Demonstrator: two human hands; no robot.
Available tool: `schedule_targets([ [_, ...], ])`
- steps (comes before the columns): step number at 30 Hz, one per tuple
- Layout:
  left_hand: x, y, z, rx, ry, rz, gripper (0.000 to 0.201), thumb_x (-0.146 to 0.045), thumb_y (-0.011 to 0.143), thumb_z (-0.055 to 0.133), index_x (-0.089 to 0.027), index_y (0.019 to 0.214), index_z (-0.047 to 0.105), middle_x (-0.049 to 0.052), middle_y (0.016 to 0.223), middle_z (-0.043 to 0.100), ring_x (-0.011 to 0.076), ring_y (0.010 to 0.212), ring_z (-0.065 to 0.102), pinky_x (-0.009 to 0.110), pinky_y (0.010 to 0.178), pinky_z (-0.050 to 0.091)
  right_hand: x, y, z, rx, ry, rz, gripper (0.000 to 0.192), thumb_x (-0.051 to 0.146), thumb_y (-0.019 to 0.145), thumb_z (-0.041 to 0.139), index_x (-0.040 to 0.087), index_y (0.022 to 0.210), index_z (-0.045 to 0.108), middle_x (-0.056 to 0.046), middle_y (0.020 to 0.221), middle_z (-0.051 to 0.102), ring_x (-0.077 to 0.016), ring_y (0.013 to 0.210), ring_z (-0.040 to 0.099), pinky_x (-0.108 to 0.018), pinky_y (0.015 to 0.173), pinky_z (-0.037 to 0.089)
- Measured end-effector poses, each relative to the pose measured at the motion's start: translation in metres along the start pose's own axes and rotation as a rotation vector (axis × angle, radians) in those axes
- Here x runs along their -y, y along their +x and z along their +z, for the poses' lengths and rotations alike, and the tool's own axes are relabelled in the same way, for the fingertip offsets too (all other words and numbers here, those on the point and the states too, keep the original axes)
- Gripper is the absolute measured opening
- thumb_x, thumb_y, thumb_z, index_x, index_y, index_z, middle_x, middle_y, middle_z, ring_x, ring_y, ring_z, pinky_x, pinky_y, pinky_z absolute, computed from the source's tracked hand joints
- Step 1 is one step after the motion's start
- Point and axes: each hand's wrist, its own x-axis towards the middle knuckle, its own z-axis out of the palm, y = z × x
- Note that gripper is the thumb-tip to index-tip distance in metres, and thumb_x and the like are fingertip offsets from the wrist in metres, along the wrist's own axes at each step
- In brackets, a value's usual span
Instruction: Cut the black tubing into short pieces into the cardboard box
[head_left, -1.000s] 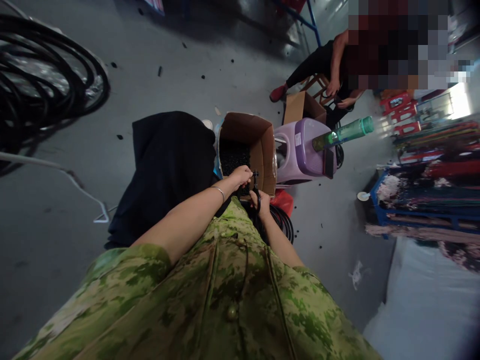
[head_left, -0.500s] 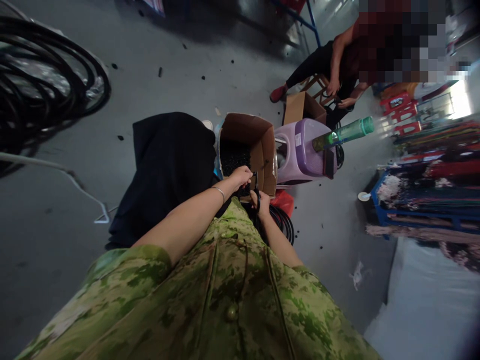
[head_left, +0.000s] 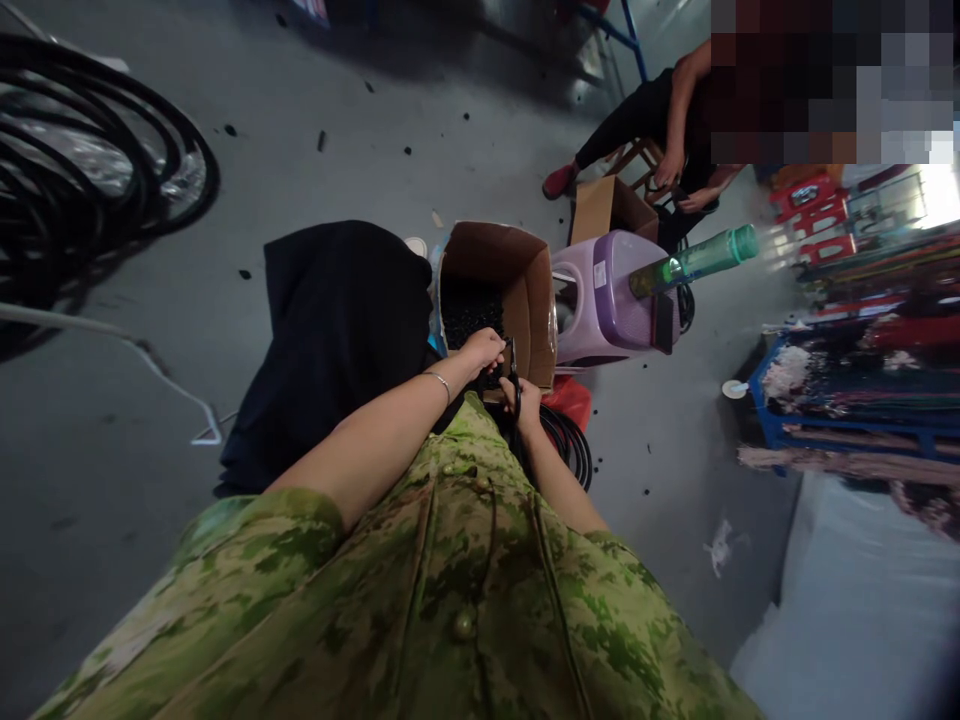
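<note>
Scissors (head_left: 515, 380) sit gripped in my right hand (head_left: 529, 402), blades pointing away beside my left hand (head_left: 484, 350), which pinches what looks like a small dark piece (head_left: 507, 342). I hold both at the cardboard box's (head_left: 536, 310) near side, presumably so it catches anything falling.

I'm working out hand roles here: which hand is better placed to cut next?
Probably the right hand: it grips the scissors, blades pointing over the cardboard box. The left hand is close to their tips, so seems better suited to steadying; anything it holds is too small to tell.
</note>
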Motion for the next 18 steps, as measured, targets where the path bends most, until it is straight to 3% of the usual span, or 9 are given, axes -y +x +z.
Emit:
schedule_targets([
  [10,-0.001,-0.001,0.000,-0.003,0.000,-0.003,0.020,-0.011,0.094,0.051,-0.019,0.076,0.045,-0.005,0.055,0.050,0.0069,0.044,0.041,0.019,0.051,0.033,0.007,-0.002,0.001,0.012,0.033,0.038,0.052,0.069,0.069,0.066,0.021,0.057,0.047,0.005,0.046,0.046,-0.0097,0.038,0.044,-0.022,0.039,0.031],
  [18,0.002,0.003,0.000,0.071,-0.072,-0.012,0.015,-0.015,0.094,0.056,-0.017,0.081,0.050,-0.005,0.055,0.053,0.0056,0.043,0.042,0.018,0.050,0.035,0.022,-0.017,-0.024,0.190,0.212,-0.020,0.048,0.066,0.079,0.055,0.018,0.078,0.063,0.000,0.063,0.058,-0.0109,0.050,0.050,-0.023,0.050,0.039],
])
